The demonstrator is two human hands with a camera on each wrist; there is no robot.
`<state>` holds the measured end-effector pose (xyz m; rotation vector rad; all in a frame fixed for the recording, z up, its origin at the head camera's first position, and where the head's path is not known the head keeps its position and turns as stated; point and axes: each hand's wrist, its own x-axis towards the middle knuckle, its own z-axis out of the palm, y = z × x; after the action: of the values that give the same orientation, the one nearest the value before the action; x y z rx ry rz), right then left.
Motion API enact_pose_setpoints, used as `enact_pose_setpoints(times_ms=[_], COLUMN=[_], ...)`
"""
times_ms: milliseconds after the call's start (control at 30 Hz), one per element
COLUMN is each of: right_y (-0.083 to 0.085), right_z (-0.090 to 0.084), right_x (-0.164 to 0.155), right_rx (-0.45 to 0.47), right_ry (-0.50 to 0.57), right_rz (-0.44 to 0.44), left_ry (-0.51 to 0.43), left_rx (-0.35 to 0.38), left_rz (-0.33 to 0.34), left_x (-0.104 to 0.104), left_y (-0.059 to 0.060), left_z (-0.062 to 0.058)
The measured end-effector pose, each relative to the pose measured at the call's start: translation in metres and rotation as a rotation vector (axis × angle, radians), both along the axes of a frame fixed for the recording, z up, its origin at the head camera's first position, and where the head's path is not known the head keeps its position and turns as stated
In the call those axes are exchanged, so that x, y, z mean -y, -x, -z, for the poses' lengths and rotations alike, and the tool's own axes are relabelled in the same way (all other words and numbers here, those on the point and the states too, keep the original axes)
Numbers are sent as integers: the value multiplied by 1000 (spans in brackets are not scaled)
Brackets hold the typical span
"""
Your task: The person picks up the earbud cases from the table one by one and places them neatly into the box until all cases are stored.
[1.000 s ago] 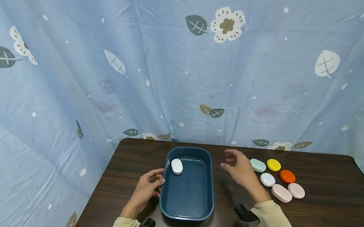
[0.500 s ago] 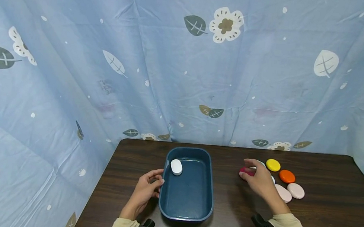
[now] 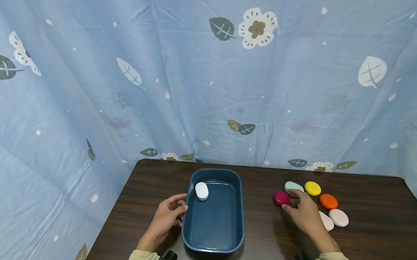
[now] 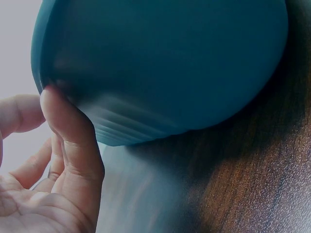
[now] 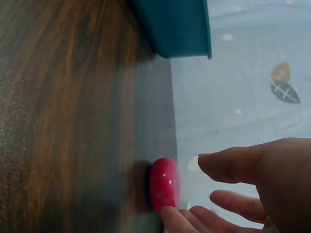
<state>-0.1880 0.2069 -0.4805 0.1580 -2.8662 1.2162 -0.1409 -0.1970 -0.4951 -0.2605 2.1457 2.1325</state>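
Observation:
A dark blue tub (image 3: pixel 212 247) stands on the brown table (image 3: pixel 372 251), with a white pebble (image 3: pixel 202 190) lying in its far left corner. My left hand (image 3: pixel 178 207) rests beside the tub's left wall. In the left wrist view its thumb (image 4: pixel 68 141) presses against the tub (image 4: pixel 170 63) just under the rim, and the other fingers stay off it. My right hand (image 3: pixel 292 202) is at a magenta pebble (image 3: pixel 281 198) right of the tub. In the right wrist view one fingertip (image 5: pixel 167 216) touches that pebble (image 5: pixel 164 184), while the thumb hangs apart from it.
More pebbles lie to the right: pale green (image 3: pixel 293 186), yellow (image 3: pixel 312 188), orange (image 3: pixel 328 201), pink (image 3: pixel 339 217), and another pink one (image 3: pixel 326 222) half hidden by my right hand. A blue patterned curtain (image 3: pixel 213 83) hangs close behind the table.
My right hand has moved right from beside the tub and come down at the magenta pebble, which now shows. The left hand and the tub have not moved.

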Motion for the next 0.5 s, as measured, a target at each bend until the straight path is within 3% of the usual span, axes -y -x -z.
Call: enact_pose_setpoints(times_ms=[500], right_y=[2], right_z=[15], right_x=[6], right_rx=[-46], right_ry=[-58], right_rz=[-11], left_ry=[-8], left_rx=[-2], left_rz=[15], left_x=[2], left_y=[0], left_z=[1])
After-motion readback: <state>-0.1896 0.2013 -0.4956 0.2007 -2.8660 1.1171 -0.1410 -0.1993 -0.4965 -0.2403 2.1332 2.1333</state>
